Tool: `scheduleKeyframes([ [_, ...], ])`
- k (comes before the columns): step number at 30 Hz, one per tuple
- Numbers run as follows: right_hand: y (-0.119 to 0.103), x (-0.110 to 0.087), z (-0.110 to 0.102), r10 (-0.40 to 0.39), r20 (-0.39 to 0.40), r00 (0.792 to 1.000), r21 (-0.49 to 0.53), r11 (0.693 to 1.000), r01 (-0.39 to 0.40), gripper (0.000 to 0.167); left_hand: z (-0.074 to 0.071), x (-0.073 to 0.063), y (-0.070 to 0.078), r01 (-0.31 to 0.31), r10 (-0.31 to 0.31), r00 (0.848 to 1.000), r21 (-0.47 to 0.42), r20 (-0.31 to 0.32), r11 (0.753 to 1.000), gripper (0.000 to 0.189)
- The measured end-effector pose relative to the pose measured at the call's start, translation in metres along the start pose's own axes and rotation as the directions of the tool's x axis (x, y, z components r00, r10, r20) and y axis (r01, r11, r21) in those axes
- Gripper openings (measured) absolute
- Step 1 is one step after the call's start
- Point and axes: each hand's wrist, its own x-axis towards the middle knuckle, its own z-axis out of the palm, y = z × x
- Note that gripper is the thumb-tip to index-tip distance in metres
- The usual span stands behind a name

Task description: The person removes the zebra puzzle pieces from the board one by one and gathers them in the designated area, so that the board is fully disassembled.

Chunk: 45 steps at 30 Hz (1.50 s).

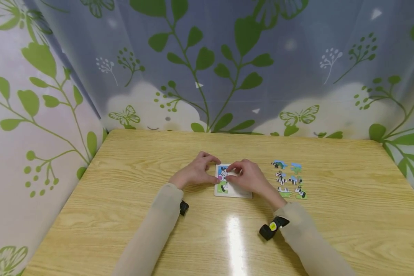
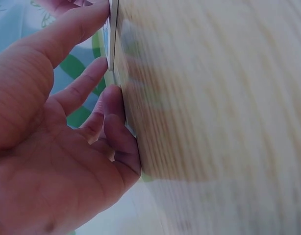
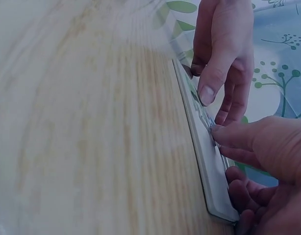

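Note:
A small jigsaw puzzle board (image 1: 239, 193) lies on the table, its left part filled with a zebra picture (image 1: 223, 188) and its right part bare and pale. My left hand (image 1: 195, 171) holds the board's left side, forefinger at the far corner and thumb lower down over the picture. In the left wrist view, the thumb and forefinger of that left hand (image 2: 57, 122) meet the board's edge. From the right, my right hand (image 1: 251, 177) pinches a puzzle piece at the picture's edge; its fingers mostly hide the piece. The right wrist view shows the right thumb (image 3: 234, 134) low against the board's surface.
Several loose puzzle pieces (image 1: 281, 178) with zebra parts, blue and green lie in rows right of the board. The wooden table (image 1: 141, 165) ends at a leaf-patterned curtain (image 1: 210, 76) behind. Each wrist wears a black strapped device (image 1: 267, 231).

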Motion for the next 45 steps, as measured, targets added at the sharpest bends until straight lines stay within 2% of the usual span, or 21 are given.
scheduleKeyframes([
  [18, -0.006, 0.003, 0.002, 0.141, 0.035, 0.989, 0.068, 0.987, -0.143, 0.019, 0.001, 0.001, 0.002, 0.053, -0.053, 0.998, -0.027, -0.014, 0.998, 0.058],
  [32, -0.009, 0.003, 0.007, 0.24, -0.02, 0.971, 0.142, 0.962, -0.235, 0.015, 0.001, 0.003, 0.001, 0.053, -0.053, 0.999, -0.015, -0.012, 0.998, 0.056],
  [40, -0.01, 0.002, 0.007, 0.255, -0.041, 0.966, 0.247, 0.939, -0.238, 0.014, 0.001, 0.004, 0.001, 0.055, -0.055, 0.998, -0.003, -0.021, 0.998, 0.057],
  [45, -0.006, 0.002, 0.002, 0.276, -0.047, 0.96, 0.345, 0.906, -0.244, 0.014, 0.001, 0.003, 0.002, 0.061, -0.061, 0.998, -0.012, -0.017, 0.998, 0.058],
])
